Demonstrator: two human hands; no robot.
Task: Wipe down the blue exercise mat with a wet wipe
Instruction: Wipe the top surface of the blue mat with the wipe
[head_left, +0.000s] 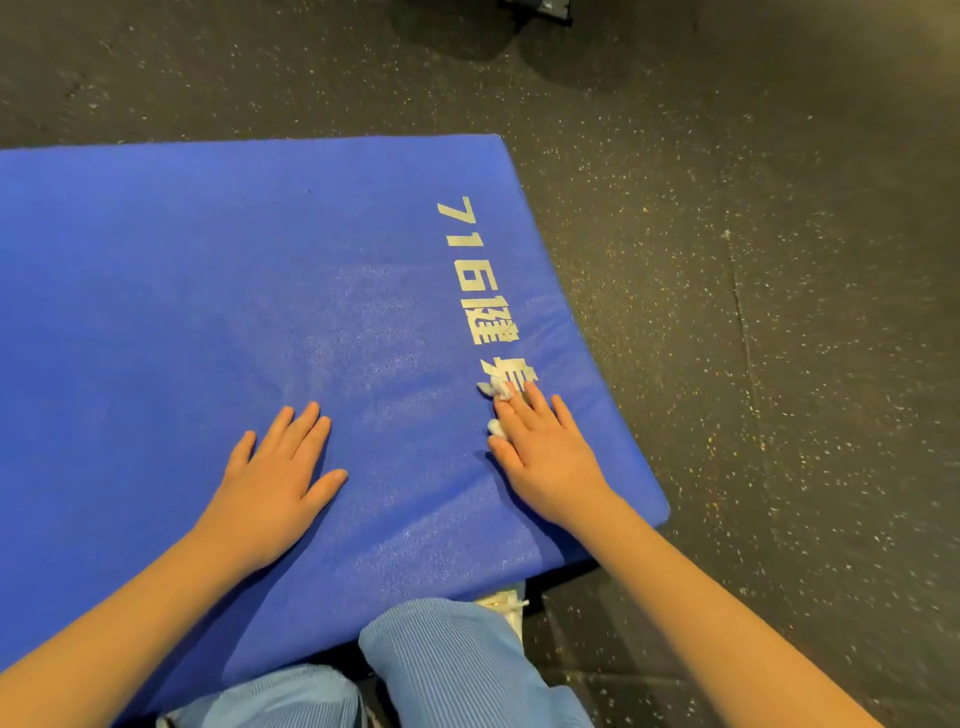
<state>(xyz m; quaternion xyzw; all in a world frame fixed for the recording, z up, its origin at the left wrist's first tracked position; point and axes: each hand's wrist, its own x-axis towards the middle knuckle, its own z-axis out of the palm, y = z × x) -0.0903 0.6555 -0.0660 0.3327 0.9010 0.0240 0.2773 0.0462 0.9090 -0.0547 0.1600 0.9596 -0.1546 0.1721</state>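
Right hand (545, 452) beside "716" lettering (467, 244)

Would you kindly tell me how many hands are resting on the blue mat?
2. The left hand lies flat near the mat's middle; the right hand presses a white wipe near the right edge.

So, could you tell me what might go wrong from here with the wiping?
The wet wipe is bunched small under the right hand, so each pass may cover little of the mat. It sits on the pale lettering, which hard rubbing might scuff. The left hand presses flat near a shiny, possibly damp patch, where it could slip.
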